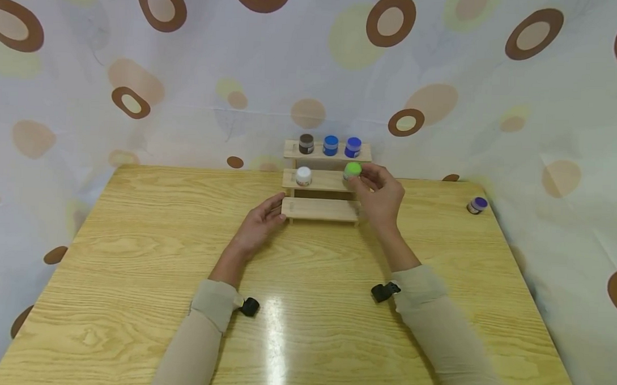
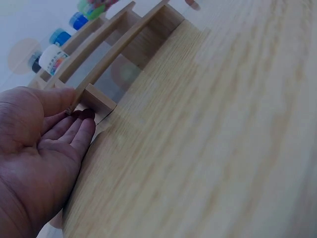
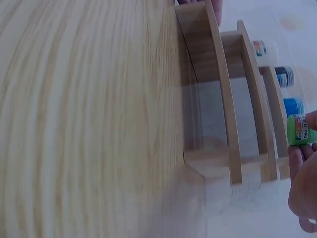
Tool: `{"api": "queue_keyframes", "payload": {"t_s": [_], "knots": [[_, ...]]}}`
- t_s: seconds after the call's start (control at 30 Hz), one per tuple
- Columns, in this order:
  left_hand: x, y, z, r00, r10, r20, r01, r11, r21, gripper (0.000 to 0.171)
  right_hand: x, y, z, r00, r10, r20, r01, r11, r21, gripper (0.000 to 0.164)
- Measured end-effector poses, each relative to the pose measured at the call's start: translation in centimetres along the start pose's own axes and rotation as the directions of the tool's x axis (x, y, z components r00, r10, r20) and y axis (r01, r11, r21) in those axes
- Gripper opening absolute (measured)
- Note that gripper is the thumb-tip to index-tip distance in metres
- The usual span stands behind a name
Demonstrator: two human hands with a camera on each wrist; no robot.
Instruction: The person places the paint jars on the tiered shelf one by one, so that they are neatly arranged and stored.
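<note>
A three-step wooden display rack (image 1: 320, 209) stands at the back of the table. My left hand (image 1: 258, 225) holds the left end of its lowest step, the thumb on top and the fingers underneath in the left wrist view. My right hand (image 1: 382, 198) pinches a small paint jar with a green lid (image 1: 352, 170) at the right end of the middle step. On that step's left sits a white paint jar (image 1: 303, 176). The top step bears a dark brown jar (image 1: 306, 143), a blue jar (image 1: 330, 145) and a violet-blue jar (image 1: 353, 147).
A purple-lidded jar (image 1: 477, 205) rests near the table's right edge. Behind the rack hangs a patterned cloth (image 1: 272, 72) with brown rings. The wood-grain table (image 1: 309, 306) spreads out in front, under both forearms.
</note>
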State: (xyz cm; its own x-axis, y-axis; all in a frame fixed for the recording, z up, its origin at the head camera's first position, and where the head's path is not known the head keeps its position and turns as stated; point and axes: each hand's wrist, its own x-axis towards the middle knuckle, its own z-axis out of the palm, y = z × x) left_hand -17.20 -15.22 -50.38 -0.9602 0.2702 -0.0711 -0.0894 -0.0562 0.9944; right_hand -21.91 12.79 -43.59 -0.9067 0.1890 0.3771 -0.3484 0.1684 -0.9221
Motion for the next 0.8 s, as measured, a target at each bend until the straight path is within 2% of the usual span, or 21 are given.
{"api": "queue_keyframes", "payload": {"t_s": [0.13, 0.33, 0.53, 0.8], "knots": [[0.0, -0.1, 0.0, 1.000, -0.004, -0.001, 0.004, 1.000, -0.006, 0.062, -0.3, 0.7, 1.4, 0.999, 0.022, 0.037, -0.023, 1.000, 0.009, 0.034], [-0.1, -0.3, -0.1, 1.000, -0.008, -0.003, 0.008, 1.000, -0.006, 0.062, -0.7, 1.1, 2.7, 0.995, -0.056, 0.082, 0.060, 0.998, -0.037, 0.034], [-0.2, -0.1, 0.0, 1.000, -0.003, 0.001, 0.003, 1.000, 0.005, 0.062, -1.0, 1.4, 3.2, 0.992, -0.081, 0.096, 0.086, 0.995, -0.057, 0.032], [0.0, -0.1, -0.1, 1.000, 0.006, 0.001, -0.006, 1.000, 0.024, 0.062, -0.9, 1.9, 3.5, 0.984, -0.130, 0.126, 0.148, 0.978, -0.146, 0.032]]}}
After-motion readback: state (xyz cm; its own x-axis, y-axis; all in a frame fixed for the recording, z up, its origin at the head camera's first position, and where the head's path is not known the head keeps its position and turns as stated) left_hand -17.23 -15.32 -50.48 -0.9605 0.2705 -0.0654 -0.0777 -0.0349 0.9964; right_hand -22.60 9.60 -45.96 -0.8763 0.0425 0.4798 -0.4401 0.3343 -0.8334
